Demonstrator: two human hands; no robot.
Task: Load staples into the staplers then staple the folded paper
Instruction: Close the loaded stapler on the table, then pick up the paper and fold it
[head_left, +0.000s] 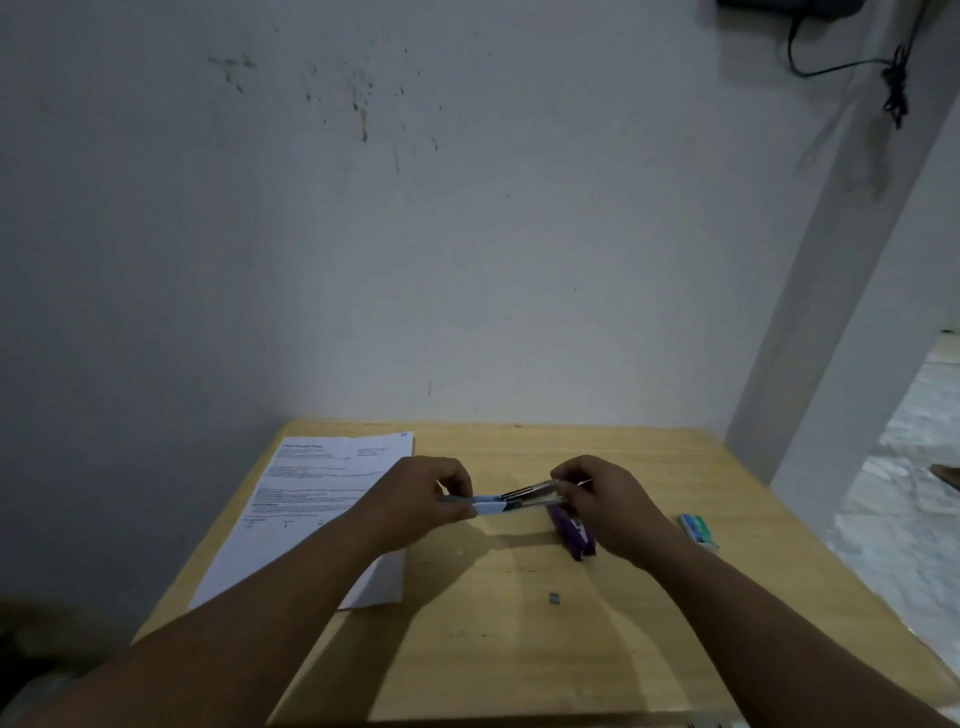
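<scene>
Small grey staple strip (554, 598): loose on wooden table (498, 649), nearest the viewer. Purple stapler (571, 535): lying on the table, partly under the right hand. Left hand (421, 499): fingers curled, pinching folded paper (485, 506) held above the table. Right hand (602, 501): fingers curled around metal stapler (530, 493), its mouth over the paper's end. Staple box (698, 530): right. Printed sheet (311, 499): left, flat.
</scene>
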